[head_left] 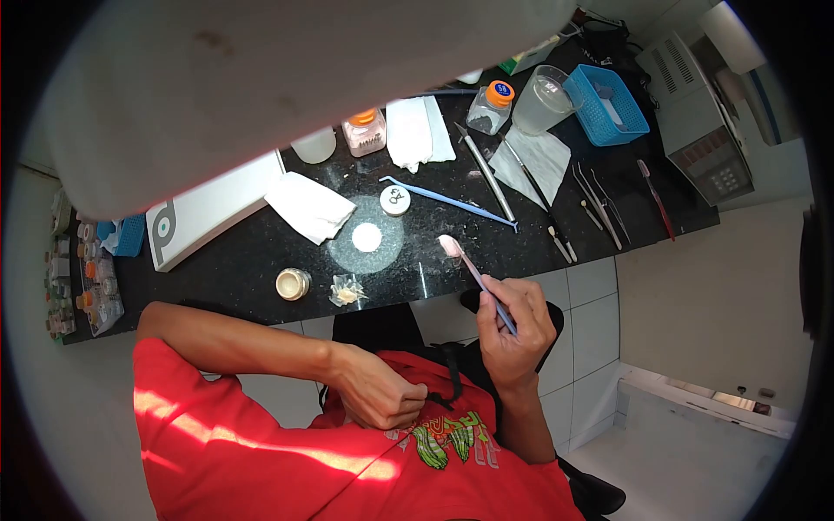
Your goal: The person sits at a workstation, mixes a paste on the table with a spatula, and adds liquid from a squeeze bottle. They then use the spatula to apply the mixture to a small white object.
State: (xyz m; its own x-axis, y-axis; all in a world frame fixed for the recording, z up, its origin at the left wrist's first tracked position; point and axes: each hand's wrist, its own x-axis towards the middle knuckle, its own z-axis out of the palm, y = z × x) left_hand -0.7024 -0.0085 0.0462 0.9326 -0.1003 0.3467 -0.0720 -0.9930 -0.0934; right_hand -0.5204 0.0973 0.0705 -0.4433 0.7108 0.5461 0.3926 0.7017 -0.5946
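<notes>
My right hand (517, 326) grips a toothbrush (480, 280) by its bluish handle. The brush's pale pink-white head points up and left, over the front of the black worktop (234, 291). My left hand (382, 391) is closed and rests against the red shirt (287, 451), close to a black cord; what its curled fingers hold, if anything, is hidden. Left of the brush head, a round white spot (367, 237) lies within a paler dusty circle on the worktop. Near the front edge are a small gold-coloured jar (293, 284) and a clear packet (347, 291) with cream-coloured pieces.
A blue double-ended tool (452, 205), a craft knife (486, 174) and several tweezers lie toward the right. Behind stand orange-capped jars (491, 106), a beaker (546, 100) and a blue basket (608, 104). A large blurred pale shape (261, 95) covers the upper left.
</notes>
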